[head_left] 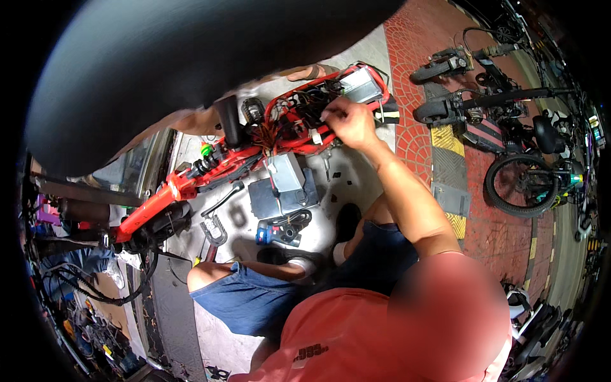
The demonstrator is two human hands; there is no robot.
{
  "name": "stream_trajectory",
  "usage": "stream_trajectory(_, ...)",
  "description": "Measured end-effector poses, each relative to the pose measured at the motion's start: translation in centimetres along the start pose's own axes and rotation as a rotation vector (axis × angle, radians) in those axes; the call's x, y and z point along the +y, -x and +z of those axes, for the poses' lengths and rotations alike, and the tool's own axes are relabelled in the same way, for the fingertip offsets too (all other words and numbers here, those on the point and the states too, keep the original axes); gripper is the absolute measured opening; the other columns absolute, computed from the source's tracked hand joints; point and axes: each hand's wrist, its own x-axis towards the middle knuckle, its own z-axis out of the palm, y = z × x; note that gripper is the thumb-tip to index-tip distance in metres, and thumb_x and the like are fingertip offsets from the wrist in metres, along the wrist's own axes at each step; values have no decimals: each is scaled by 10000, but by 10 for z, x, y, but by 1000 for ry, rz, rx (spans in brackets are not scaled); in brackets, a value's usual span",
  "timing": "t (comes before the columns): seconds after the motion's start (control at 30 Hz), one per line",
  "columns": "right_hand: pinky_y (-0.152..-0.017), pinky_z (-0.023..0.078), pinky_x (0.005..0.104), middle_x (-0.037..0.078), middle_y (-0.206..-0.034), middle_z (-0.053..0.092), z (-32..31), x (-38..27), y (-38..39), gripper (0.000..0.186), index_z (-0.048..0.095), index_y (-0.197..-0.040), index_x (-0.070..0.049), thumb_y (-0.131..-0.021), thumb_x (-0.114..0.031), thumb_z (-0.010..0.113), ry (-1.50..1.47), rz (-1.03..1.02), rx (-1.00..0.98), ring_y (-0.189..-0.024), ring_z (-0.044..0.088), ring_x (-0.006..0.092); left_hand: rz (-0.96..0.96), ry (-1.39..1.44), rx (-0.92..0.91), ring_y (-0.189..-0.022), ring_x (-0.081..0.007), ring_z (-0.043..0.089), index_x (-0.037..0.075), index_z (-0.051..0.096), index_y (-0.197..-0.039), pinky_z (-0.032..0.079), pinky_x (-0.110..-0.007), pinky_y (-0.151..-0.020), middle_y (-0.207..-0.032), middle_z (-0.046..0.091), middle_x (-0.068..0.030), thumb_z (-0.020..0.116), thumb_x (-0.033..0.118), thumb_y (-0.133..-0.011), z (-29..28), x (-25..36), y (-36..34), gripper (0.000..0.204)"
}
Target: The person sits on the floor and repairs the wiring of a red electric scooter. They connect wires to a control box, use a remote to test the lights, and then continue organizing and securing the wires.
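Note:
My right hand reaches over the red frame of an electric two-wheeler lying ahead of me. Its fingers are pinched together at the tangle of wires inside the opened frame; what they grip, if anything, is too small to make out. A silver box sits at the frame's far right end, beyond the hand. Another silver box rests against the near side of the frame, partly over a dark flat panel. A thin tool with a red end lies across that box. My left hand does not show.
A large dark shape fills the upper left, close by. A sandalled foot stands beyond the frame. Near my feet lie a coiled black cable, a blue item and a black metal part. Parked two-wheelers line the right.

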Motion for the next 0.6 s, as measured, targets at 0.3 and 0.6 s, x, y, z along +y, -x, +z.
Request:
stream_trajectory(0.3, -795, 588, 433, 150, -900, 793, -19, -7, -3, 280, 786, -1061, -75, -895, -300, 766, -70, 52, -192, -863, 768, 339, 24, -134, -13, -892, -304, 722, 54, 695, -1106, 572, -451, -780, -1016, 723, -147, 556, 252, -1003, 19, 1, 18, 262)
stream_trajectory(0.6, -733, 570, 397, 113, -834, 782, -23, -13, -4, 253, 785, -1047, -74, -899, -278, 777, -61, 75, -214, -773, 757, 275, 26, -152, 7, -856, -292, 719, 59, 694, -1064, 568, -440, -738, -975, 719, -137, 567, 250, -995, 10, -12, 35, 239)
